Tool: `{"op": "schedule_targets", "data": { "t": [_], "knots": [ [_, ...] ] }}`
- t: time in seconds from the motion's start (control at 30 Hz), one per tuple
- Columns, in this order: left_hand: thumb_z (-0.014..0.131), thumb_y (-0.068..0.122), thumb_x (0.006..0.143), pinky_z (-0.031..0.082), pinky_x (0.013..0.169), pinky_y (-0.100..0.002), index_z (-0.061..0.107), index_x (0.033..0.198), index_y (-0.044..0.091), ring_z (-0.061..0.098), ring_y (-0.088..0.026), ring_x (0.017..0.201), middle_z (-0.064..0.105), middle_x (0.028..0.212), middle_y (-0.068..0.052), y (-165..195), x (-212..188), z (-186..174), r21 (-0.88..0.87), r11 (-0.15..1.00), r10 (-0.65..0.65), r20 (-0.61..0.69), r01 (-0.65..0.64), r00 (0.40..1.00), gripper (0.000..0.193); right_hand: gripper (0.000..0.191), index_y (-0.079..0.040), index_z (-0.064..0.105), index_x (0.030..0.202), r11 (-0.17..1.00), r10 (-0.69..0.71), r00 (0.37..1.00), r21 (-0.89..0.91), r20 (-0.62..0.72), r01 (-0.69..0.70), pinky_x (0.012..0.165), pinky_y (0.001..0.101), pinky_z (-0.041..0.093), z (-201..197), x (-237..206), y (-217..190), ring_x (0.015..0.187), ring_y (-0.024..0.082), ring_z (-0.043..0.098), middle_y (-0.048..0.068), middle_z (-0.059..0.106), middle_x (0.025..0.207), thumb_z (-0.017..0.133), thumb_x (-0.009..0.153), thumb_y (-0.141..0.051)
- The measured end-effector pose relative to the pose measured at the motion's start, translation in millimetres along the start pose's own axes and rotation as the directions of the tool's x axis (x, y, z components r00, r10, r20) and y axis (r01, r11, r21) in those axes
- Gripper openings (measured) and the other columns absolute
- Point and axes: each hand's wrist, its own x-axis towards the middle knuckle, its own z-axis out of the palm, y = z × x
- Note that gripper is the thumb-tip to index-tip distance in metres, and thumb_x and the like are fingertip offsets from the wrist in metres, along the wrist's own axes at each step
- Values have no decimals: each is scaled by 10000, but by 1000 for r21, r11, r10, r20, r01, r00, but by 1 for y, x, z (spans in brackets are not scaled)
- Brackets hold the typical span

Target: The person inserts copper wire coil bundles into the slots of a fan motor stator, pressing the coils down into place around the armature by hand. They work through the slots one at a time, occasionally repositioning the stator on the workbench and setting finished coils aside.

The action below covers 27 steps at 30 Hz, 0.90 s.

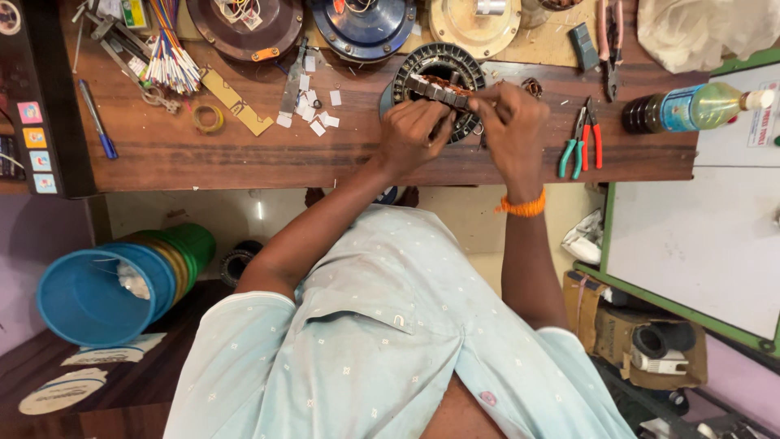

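My left hand (413, 134) is curled, fingers pressed onto the near edge of the ring-shaped motor stator (439, 88) lying flat on the wooden bench (244, 154), and my right hand (513, 130) is closed in a pinch over the stator's right side; whatever thin piece sits between those fingertips is too small for me to make out. An orange band (522, 206) circles my right wrist. Just right of that hand lie green-handled and red-handled pliers (582, 145), and beyond them a clear plastic bottle (691, 107) rests on its side, holding yellowish liquid, with a blue label wrapped around its middle and a white cap. Small white paper slips (313, 114) are scattered left of the stator, near a roll of yellow tape (208, 119) and a bundle of coloured wires (169, 61). Down at my left, off the bench, nested plastic buckets (122, 284), blue outermost, lie tipped over with a crumpled clear wrapper inside. A dark panel (36, 106) at the bench's left end carries small square stickers in pink, orange and blue.
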Motion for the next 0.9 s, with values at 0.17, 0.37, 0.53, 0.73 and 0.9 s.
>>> {"op": "schedule_targets", "data": {
  "t": [0.17, 0.37, 0.53, 0.73, 0.9],
  "knots": [
    [741, 84, 902, 518, 605, -390, 651, 918, 59, 691, -257, 648, 688, 747, -83, 7, -5, 8, -29, 988, -151, -73, 149, 986, 95, 78, -11, 783, 971, 995, 74, 992, 63, 106, -81, 475, 318, 278, 17, 36, 13, 518, 82, 363, 32, 482, 554, 819, 930, -67],
    [782, 117, 942, 532, 712, -385, 665, 956, 83, 685, -249, 800, 700, 864, -64, 14, -9, 5, 130, 979, -153, -55, 159, 987, 123, 71, -14, 766, 968, 953, 179, 962, 208, 207, -222, 483, 230, 345, 21, 47, 37, 547, 5, 480, -61, 621, 633, 787, 935, -73],
    [806, 153, 872, 460, 940, -414, 524, 1391, 178, 591, -249, 1098, 680, 1228, -30, 10, 16, -8, 188, 955, 224, 40, -228, 974, 591, 82, -15, 754, 969, 840, 282, 920, 394, 272, -374, 465, 213, 347, 5, 38, 53, 523, 18, 478, -38, 631, 676, 768, 956, -95],
    [844, 31, 815, 466, 1014, -406, 306, 1616, 197, 565, -262, 1066, 677, 1217, -5, -13, 47, -10, -193, 980, 116, 355, -49, 928, 978, 95, -5, 728, 969, 730, 344, 899, 525, 271, -438, 449, 199, 356, -22, 12, 50, 541, 6, 519, -46, 646, 704, 766, 945, -89],
    [831, -14, 863, 460, 1011, -429, 293, 1636, 172, 542, -277, 1060, 633, 1150, -31, -17, 44, -10, -193, 980, 118, 396, -43, 911, 961, 109, -2, 762, 987, 943, 155, 977, 273, 149, -192, 534, 278, 315, -20, -24, 31, 609, 60, 402, 45, 533, 668, 828, 961, -85]
  ]
}}
